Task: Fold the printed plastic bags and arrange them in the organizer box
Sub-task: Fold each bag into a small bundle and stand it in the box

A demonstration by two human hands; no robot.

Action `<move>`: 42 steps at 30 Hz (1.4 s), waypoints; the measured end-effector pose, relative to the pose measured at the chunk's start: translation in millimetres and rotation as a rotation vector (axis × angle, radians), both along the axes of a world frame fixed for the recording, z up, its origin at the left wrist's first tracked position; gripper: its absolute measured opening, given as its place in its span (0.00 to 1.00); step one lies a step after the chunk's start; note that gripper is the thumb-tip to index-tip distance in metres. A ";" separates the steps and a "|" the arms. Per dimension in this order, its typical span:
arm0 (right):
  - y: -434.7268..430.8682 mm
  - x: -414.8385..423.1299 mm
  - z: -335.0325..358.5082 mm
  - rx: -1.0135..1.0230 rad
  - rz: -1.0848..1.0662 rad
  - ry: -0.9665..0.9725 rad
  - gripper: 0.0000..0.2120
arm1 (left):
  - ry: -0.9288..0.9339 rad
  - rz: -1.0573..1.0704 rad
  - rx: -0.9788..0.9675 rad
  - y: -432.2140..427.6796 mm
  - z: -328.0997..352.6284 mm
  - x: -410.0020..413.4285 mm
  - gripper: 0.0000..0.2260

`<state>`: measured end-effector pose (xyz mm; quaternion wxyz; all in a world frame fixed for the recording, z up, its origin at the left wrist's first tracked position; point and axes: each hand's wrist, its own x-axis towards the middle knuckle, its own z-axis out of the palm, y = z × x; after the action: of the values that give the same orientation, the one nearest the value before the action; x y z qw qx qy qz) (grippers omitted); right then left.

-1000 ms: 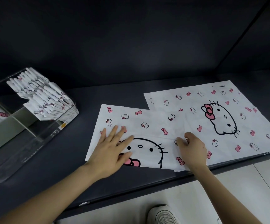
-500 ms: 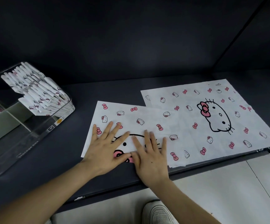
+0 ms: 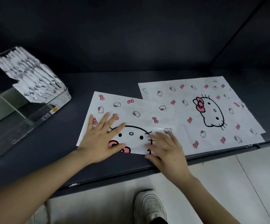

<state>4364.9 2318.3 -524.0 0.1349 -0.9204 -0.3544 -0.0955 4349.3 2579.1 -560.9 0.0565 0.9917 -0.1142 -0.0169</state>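
A white plastic bag (image 3: pixel 131 110) printed with cat faces and pink bows lies folded in half on the dark shelf, near its front edge. My left hand (image 3: pixel 101 138) presses flat on its left part with fingers spread. My right hand (image 3: pixel 165 147) lies flat on its right part, fingers pointing left. A stack of unfolded bags of the same print (image 3: pixel 211 113) lies flat to the right, partly under the folded one. A clear organizer box (image 3: pixel 22 110) stands at the left, with several folded bags (image 3: pixel 34 80) leaning in its far compartment.
The dark shelf (image 3: pixel 66 151) has a back wall and a right side wall. Its front edge runs just below my hands. Light floor tiles and a white shoe (image 3: pixel 150 206) show below.
My right hand has slid to the right along the folded bag, away from my left hand. My left hand has stayed pressed in place.
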 end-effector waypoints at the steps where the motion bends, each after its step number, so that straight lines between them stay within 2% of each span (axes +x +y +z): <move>1: 6.8 0.8 -3.5 0.011 0.086 -0.053 0.11 | 0.001 0.001 -0.007 0.2 0.7 -0.5 0.33; 3: 15.2 3.9 -9.5 -0.009 0.151 -0.128 0.06 | -0.001 0.017 -0.090 2.2 3.1 0.5 0.34; 6: 17.5 8.6 -13.6 -0.025 0.149 -0.162 0.06 | -0.022 0.078 -0.446 16.8 9.8 -1.1 0.35; 8: 17.5 12.7 -9.0 0.008 0.100 -0.093 0.08 | 0.045 0.052 -0.606 37.2 20.1 -1.0 0.32; 11: 20.9 26.7 10.3 0.073 -0.074 0.187 0.15 | 0.318 -0.003 -0.710 65.7 41.7 2.1 0.31; 13: 25.2 41.8 21.4 -0.007 -0.154 0.357 0.14 | 0.461 0.054 -0.732 78.9 50.8 11.7 0.29; 14: 27.7 50.1 26.2 -0.022 -0.172 0.427 0.11 | 0.484 0.099 -0.724 81.8 54.3 17.5 0.23; 16: 28.8 65.3 33.0 0.025 -0.205 0.562 0.07 | 0.446 0.194 -0.727 86.2 50.0 29.9 0.06; 17: 26.7 71.4 37.1 0.076 -0.216 0.651 0.06 | 0.414 0.244 -0.723 85.1 49.5 34.6 0.02; 19: 16.6 81.8 48.5 0.213 -0.250 0.932 0.04 | 0.332 0.321 -0.693 81.8 43.1 40.5 0.14; 20: 8.9 86.3 53.1 0.259 -0.264 1.046 0.07 | 0.294 0.362 -0.707 81.3 38.3 41.9 0.14; 22: -8.8 95.3 60.5 0.281 -0.300 1.123 0.09 | 0.270 0.410 -0.715 77.1 38.6 43.6 0.12; 24: -18.0 102.8 61.2 0.360 -0.369 1.107 0.06 | 0.286 0.424 -0.707 76.2 38.5 47.2 0.11; 26: -17.0 107.6 55.5 0.508 -0.450 1.093 0.04 | 0.287 0.440 -0.680 76.3 40.1 53.3 0.15; 29: -6.5 112.8 44.8 0.710 -0.561 1.044 0.04 | 0.264 0.482 -0.691 72.5 41.7 59.9 0.16; 33: -1.2 118.8 32.6 0.848 -0.706 0.985 0.06 | 0.242 0.517 -0.691 68.4 42.3 61.3 0.16; 36: 0.2 126.9 23.6 0.730 -0.827 0.951 0.12 | 0.185 0.548 -0.643 65.1 38.7 64.9 0.14; 39: 10.1 138.0 14.0 0.515 -0.891 0.762 0.17 | 0.092 0.614 -0.564 60.5 31.4 72.2 0.15; 42: 18.2 140.0 5.9 0.424 -0.889 0.628 0.18 | -0.071 0.716 -0.483 54.5 24.6 71.8 0.17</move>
<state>4505.0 2336.6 -518.1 0.3616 -0.9179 0.1499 0.0655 4421.1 2633.6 -536.3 0.2855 0.9270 0.2343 0.0653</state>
